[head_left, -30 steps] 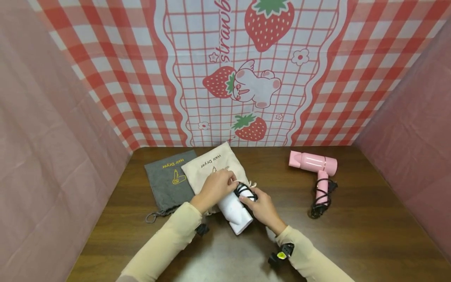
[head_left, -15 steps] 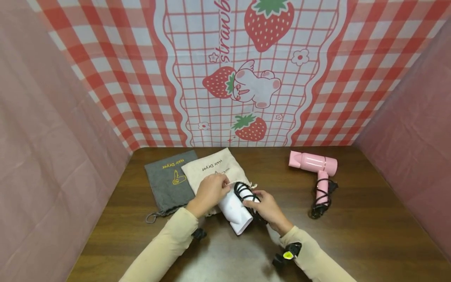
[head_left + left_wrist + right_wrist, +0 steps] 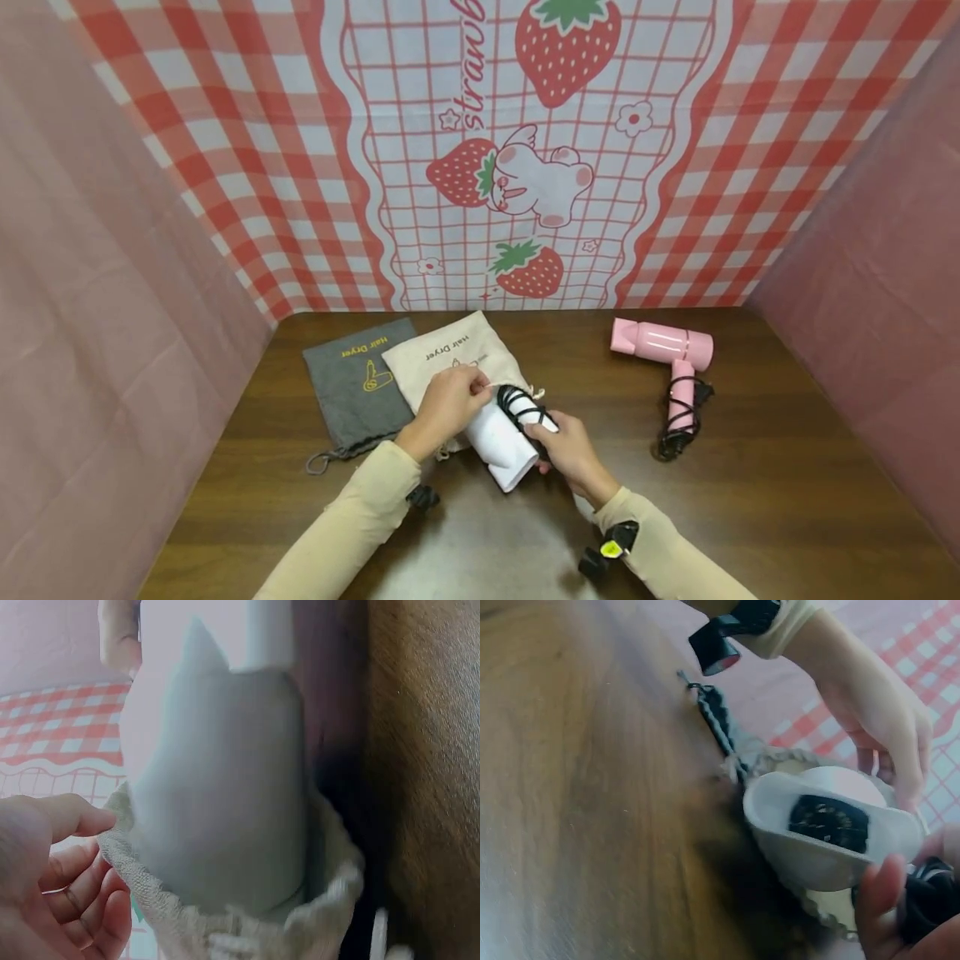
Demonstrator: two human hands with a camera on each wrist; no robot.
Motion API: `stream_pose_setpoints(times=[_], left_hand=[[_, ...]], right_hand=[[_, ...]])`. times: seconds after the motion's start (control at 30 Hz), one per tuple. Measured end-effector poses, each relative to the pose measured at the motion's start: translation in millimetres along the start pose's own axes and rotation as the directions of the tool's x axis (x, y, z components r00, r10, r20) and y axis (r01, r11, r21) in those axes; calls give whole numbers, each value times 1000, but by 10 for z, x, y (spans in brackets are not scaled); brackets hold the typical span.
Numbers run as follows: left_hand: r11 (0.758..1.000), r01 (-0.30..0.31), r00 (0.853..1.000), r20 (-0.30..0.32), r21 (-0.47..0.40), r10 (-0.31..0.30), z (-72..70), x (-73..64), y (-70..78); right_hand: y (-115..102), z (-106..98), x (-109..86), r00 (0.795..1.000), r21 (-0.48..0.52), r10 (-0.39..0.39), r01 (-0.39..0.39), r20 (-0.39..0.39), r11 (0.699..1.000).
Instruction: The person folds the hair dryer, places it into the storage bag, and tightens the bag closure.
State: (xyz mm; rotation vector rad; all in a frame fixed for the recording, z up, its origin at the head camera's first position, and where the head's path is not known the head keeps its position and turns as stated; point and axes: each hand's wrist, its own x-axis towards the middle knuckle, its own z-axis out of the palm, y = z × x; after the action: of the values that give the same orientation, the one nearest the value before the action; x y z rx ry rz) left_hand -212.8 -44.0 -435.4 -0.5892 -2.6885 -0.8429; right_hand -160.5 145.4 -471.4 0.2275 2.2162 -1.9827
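Observation:
A white hair dryer point(image 3: 498, 442) lies partly inside a beige drawstring bag point(image 3: 480, 333), its nozzle pointing toward the near side of the table. My left hand point(image 3: 447, 404) pinches the bag's mouth between thumb and forefinger; in the left wrist view the gathered rim point(image 3: 150, 892) surrounds the dryer's body point(image 3: 217, 787). With my right hand point(image 3: 572, 454) I grip the end of the dryer's handle, which is wrapped in a black cord point(image 3: 513, 404). The right wrist view looks onto the open nozzle point(image 3: 769, 810), close to the right thumb point(image 3: 885, 892).
A grey drawstring bag point(image 3: 337, 383) lies flat at the left, partly under the beige one. At the right rests a pink hair dryer point(image 3: 663, 342) with its black cord point(image 3: 678, 437) wound round the handle. Cloth walls point(image 3: 862, 283) enclose the wooden table point(image 3: 795, 467).
My right hand has slid down the white dryer's handle toward its end, uncovering more of the wound cord. The left hand keeps its pinch at the bag's mouth after shifting slightly left.

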Motion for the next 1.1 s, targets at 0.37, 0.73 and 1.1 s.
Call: stream_pose_setpoints(times=[0.37,0.73,1.1], left_hand=[[992,10,999,54,-127,-3,-24,57,80],[999,8,992,-123,45,-2,-41,90,-8],[1000,7,997,-75,12,-6,-79,103,-24]], right_hand=[[-41,248,95,995,64,-35,42,-98,997],[32,353,119,986,64,-103,112,-130,992],[-12,416,103,974,114,-99,124,-203,986]])
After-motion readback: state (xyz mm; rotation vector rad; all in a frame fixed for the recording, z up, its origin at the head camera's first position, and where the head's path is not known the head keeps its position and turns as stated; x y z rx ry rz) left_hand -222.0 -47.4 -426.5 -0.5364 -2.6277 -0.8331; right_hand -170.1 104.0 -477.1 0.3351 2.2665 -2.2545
